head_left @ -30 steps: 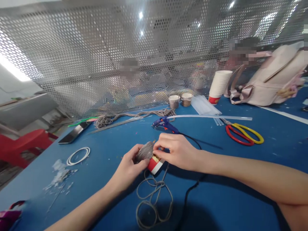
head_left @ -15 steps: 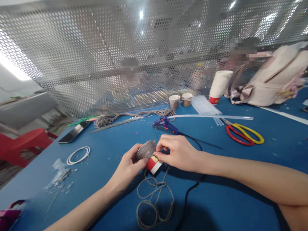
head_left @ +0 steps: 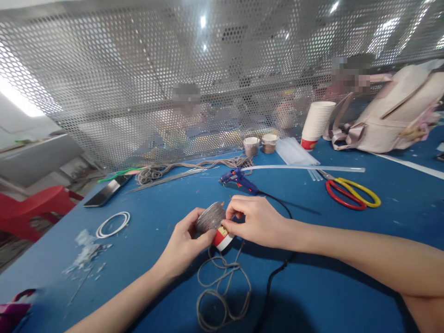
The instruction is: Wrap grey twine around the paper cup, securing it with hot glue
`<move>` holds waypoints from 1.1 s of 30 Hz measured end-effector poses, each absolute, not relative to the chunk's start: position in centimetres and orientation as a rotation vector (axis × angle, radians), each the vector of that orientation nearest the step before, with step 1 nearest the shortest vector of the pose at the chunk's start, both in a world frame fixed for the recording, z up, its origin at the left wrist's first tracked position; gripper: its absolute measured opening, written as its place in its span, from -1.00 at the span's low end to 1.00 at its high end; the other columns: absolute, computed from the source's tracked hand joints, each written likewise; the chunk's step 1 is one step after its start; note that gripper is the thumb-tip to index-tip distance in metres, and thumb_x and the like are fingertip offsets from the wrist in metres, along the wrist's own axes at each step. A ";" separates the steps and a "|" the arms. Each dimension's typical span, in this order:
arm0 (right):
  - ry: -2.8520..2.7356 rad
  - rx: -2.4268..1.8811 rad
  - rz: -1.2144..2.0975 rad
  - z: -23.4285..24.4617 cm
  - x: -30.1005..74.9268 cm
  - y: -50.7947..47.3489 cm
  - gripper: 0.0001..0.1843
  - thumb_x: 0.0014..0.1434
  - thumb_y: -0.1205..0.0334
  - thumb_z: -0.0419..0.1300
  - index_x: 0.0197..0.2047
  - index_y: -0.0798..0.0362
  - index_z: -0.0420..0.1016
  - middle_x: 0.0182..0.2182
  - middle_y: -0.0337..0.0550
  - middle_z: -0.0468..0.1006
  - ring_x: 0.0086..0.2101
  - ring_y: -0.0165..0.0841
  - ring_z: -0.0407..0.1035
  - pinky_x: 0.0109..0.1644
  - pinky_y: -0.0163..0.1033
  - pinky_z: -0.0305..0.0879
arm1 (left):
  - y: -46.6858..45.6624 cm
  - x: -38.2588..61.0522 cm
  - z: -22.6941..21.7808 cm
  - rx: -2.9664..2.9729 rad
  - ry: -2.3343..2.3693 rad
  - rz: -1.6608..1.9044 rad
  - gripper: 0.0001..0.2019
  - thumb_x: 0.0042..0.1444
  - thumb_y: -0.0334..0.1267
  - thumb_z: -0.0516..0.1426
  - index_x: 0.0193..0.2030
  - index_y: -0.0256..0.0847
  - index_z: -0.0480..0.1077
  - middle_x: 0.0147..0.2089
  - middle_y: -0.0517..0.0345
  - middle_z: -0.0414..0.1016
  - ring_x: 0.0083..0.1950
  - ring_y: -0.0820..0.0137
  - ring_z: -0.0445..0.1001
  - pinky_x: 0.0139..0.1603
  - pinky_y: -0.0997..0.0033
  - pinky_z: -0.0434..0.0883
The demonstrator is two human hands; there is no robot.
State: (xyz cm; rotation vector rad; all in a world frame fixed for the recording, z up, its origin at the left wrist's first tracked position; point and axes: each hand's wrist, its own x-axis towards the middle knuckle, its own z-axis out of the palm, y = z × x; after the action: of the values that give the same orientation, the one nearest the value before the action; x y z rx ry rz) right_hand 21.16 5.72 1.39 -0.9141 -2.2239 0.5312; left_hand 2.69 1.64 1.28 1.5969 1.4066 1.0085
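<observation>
A paper cup, red and white, lies tilted between my hands, partly wrapped in grey cord. My left hand is closed around the cup, thumb on its near side. At the cup's right side, my right hand pinches with thumb and fingertips against the wrapping; the cord at the pinch is mostly hidden by the fingers. Loose loops of the same cord trail down onto the blue table below the cup. Just beyond the hands rests a blue glue gun with a long clear glue stick in it.
Red-and-yellow scissors lie at right, with stacked paper cups and a backpack behind. Two cord-wrapped cups stand by the mesh screen. A phone, a white cable coil and scraps sit left.
The cup has turned slightly in my left hand, and the left thumb has shifted a little to the right along it. The right hand stays nearly in place.
</observation>
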 end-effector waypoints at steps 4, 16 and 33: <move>-2.226 -0.908 0.553 1.6 21.2 5.7 -0.89 0.05 0.35 0.23 -0.48 0.05 0.41 -0.49 -0.30 0.43 -0.48 -0.48 0.26 -0.38 -0.36 0.11 | 1.7 2.6 1.2 1.630 1.432 1.056 -0.81 -0.12 -0.19 0.18 -0.37 -0.25 0.40 -0.49 0.25 0.35 -0.45 0.47 0.27 -0.45 0.51 0.26; -2.229 -0.858 0.499 1.0 21.1 5.8 -0.88 0.07 0.35 0.23 -0.48 0.07 0.40 -0.49 -0.29 0.44 -0.49 -0.49 0.26 -0.39 -0.37 0.12 | 1.7 2.6 1.2 1.590 1.472 1.029 -0.80 -0.09 -0.15 0.16 -0.39 -0.25 0.40 -0.49 0.25 0.33 -0.44 0.46 0.25 -0.42 0.48 0.23; -2.210 -0.838 0.593 1.4 21.1 5.9 -0.89 0.10 0.32 0.23 -0.46 0.07 0.43 -0.48 -0.28 0.44 -0.49 -0.49 0.26 -0.38 -0.36 0.14 | 2.1 1.1 -0.7 1.502 1.294 1.250 -0.71 0.09 -0.05 0.06 -0.49 -0.17 0.42 -0.54 0.21 0.27 -0.50 0.44 0.18 -0.50 0.43 0.21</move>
State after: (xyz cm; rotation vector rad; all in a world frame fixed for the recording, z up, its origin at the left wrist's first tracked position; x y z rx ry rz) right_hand 21.13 5.85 1.41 -0.8378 -2.2103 0.5929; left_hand 1.11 2.07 -0.66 1.5024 1.2942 1.2497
